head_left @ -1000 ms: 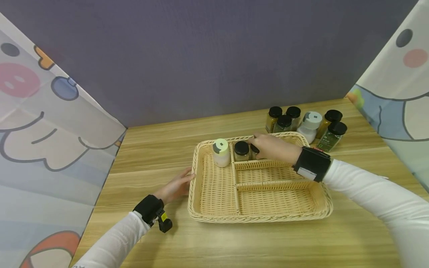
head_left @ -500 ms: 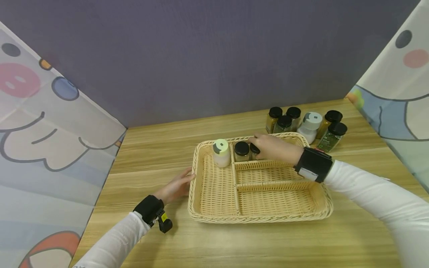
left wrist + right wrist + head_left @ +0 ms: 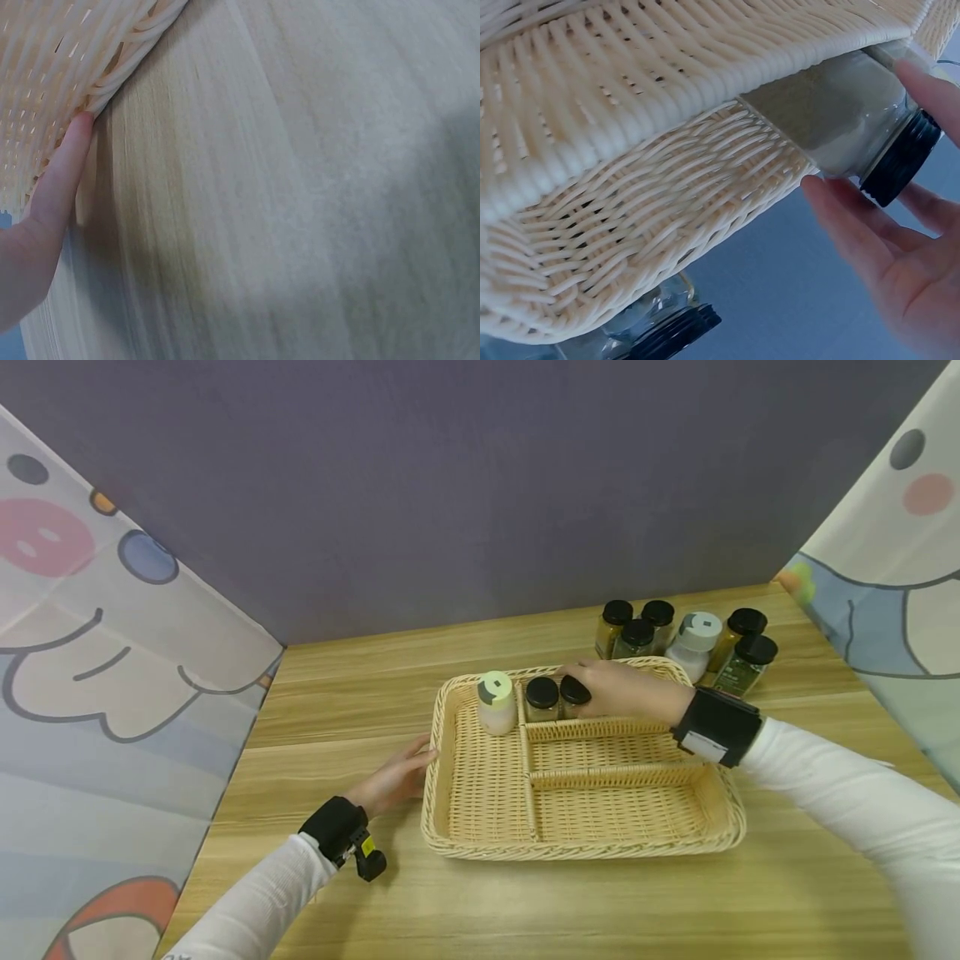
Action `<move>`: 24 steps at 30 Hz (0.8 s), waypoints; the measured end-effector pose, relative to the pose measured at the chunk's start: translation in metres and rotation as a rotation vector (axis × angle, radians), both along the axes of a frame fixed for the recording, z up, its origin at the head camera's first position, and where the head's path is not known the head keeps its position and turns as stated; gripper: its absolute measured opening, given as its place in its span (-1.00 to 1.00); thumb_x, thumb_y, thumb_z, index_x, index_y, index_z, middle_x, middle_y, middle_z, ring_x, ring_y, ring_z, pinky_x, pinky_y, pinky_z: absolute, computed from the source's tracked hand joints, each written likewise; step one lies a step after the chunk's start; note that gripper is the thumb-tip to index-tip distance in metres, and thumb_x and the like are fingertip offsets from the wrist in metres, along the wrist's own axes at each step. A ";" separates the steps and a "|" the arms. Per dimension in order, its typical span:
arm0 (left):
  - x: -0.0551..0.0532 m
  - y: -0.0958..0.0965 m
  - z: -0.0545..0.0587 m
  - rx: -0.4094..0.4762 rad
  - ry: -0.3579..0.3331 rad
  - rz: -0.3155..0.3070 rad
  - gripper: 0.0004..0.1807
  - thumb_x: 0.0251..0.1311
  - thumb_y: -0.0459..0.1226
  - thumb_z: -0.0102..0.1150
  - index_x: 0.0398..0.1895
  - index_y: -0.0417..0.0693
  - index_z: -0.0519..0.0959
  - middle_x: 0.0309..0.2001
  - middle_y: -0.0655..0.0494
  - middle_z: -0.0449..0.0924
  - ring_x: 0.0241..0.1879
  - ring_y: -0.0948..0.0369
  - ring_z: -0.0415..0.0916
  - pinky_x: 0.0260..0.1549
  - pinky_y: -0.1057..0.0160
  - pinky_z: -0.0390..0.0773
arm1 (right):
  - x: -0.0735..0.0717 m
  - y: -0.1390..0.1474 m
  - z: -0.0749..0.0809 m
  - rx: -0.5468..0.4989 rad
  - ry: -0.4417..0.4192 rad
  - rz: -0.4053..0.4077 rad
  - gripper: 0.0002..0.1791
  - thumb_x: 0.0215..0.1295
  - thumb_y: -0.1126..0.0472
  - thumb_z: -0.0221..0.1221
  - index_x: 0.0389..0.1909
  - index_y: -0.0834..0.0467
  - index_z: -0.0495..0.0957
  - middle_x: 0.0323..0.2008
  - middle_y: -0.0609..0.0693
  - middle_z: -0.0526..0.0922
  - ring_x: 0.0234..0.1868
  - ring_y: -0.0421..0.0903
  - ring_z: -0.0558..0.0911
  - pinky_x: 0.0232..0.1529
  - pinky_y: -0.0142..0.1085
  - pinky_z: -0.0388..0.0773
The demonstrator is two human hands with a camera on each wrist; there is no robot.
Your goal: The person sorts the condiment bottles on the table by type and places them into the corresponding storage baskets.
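Observation:
A wicker basket (image 3: 487,847) with divided compartments sits on the table. My left hand (image 3: 393,783) rests against its left outer wall; in the left wrist view one finger (image 3: 60,169) lies straight along the weave. In the back compartment stand two black-lidded glass spice jars side by side, the left jar (image 3: 542,693) and the right jar (image 3: 574,692). My right hand (image 3: 618,689) is at the right jar, its fingers spread loosely around it. The right wrist view has this jar (image 3: 840,112) between thumb and fingers. A white jar (image 3: 496,706) occupies the left compartment.
Behind the basket's right corner stand several more jars: black-lidded ones (image 3: 633,637) and a white one (image 3: 695,642), with a green-filled jar (image 3: 742,664) at the far right. A dark wall (image 3: 450,502) borders the table's back edge.
My right hand has shifted slightly right and its fingers have loosened, so more of the right jar's lid shows. The left hand and the basket have stayed in place.

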State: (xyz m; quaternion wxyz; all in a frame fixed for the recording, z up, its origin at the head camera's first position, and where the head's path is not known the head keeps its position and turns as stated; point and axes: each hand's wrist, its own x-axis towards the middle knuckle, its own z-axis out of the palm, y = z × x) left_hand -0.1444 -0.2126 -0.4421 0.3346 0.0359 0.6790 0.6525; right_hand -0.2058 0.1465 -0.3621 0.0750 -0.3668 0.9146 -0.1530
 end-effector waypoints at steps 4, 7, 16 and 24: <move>0.000 0.000 0.000 0.007 -0.004 -0.007 -0.49 0.34 -0.15 -0.28 0.29 0.07 -0.10 0.29 -0.23 0.03 0.23 -0.06 0.02 0.07 -0.26 0.20 | 0.000 0.004 0.003 -0.020 -0.025 -0.011 -0.31 -0.07 0.13 0.30 0.10 0.26 0.26 -0.02 0.35 0.43 -0.14 0.17 0.50 -0.22 -0.02 0.56; 0.000 0.000 0.000 0.012 -0.007 -0.011 -0.49 0.34 -0.15 -0.29 0.30 0.08 -0.12 0.30 -0.23 0.02 0.22 -0.06 0.02 0.07 -0.26 0.20 | 0.000 0.007 0.006 -0.007 -0.037 -0.023 -0.27 -0.07 0.13 0.29 0.13 0.27 0.23 0.03 0.38 0.38 -0.11 0.19 0.48 -0.18 0.00 0.54; 0.000 0.000 0.001 0.010 -0.011 -0.009 -0.49 0.33 -0.14 -0.28 0.29 0.07 -0.09 0.29 -0.23 0.04 0.21 -0.05 0.06 0.07 -0.25 0.21 | -0.005 0.024 0.017 0.051 -0.039 -0.069 -0.24 -0.10 0.13 0.31 0.13 0.30 0.22 0.07 0.55 0.24 -0.02 0.35 0.37 -0.11 0.12 0.48; -0.001 0.000 0.001 0.010 -0.004 -0.015 -0.48 0.33 -0.14 -0.26 0.30 0.06 -0.09 0.29 -0.23 0.03 0.22 -0.06 0.02 0.06 -0.26 0.21 | -0.013 0.038 0.024 0.074 -0.070 -0.098 -0.28 -0.06 0.11 0.29 0.12 0.27 0.23 0.02 0.44 0.33 -0.15 0.22 0.48 -0.23 0.02 0.55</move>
